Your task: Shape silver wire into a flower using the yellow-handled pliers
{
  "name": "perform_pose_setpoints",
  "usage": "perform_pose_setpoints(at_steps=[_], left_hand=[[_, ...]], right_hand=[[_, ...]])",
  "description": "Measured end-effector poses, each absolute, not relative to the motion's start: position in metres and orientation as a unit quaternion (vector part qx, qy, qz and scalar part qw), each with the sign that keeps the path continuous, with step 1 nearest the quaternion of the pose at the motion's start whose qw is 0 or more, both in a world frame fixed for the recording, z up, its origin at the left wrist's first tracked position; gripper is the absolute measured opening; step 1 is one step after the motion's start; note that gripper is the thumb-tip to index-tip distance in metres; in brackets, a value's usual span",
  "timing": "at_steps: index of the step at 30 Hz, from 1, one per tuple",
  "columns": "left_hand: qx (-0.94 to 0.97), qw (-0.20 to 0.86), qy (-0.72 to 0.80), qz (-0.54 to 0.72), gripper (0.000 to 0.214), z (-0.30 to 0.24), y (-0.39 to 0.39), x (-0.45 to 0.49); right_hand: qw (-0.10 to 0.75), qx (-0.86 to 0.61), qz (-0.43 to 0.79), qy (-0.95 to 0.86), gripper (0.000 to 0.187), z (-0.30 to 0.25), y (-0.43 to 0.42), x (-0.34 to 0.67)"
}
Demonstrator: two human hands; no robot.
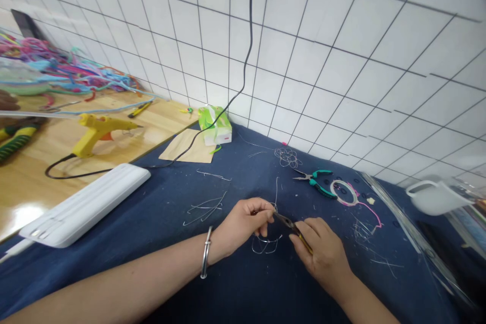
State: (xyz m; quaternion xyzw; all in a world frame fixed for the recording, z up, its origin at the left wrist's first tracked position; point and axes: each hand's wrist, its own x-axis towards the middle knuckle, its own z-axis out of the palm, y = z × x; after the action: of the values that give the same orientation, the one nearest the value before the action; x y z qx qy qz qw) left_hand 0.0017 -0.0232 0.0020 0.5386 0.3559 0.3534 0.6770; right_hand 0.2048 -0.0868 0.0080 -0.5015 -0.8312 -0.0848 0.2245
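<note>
My left hand [243, 225], with a silver bangle at the wrist, pinches a thin silver wire [277, 192] that rises past the fingertips. My right hand [321, 250] is wrapped around pliers [289, 223] with dark jaws and a yellow-and-black handle. The jaws point left and meet the wire at my left fingertips; whether they are fully closed on it cannot be made out. Bent loops of silver wire [265, 247] show just below the left hand, on or close to the dark blue cloth [235, 288].
Loose wires [207, 207] lie left of my hands. Teal-handled pliers [317, 182], a wire coil [288, 157] and a white ring spool [343, 193] lie to the right, near a white mug [436, 197]. Leftward are a white power strip [91, 205], yellow glue gun [94, 134] and tissue pack [215, 125].
</note>
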Motion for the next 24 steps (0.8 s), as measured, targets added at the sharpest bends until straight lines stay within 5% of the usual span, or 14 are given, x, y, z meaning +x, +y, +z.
perform_pose_setpoints(at_steps=[10, 24], left_hand=[[0.541, 0.656, 0.359, 0.385, 0.019, 0.004, -0.025, 0.002], [0.624, 0.57, 0.346, 0.407, 0.019, 0.006, -0.027, -0.001]], right_hand=[[0.281, -0.521, 0.005, -0.806, 0.015, 0.005, -0.09, 0.198], [0.249, -0.615, 0.377, -0.647, 0.027, 0.035, -0.094, 0.185]])
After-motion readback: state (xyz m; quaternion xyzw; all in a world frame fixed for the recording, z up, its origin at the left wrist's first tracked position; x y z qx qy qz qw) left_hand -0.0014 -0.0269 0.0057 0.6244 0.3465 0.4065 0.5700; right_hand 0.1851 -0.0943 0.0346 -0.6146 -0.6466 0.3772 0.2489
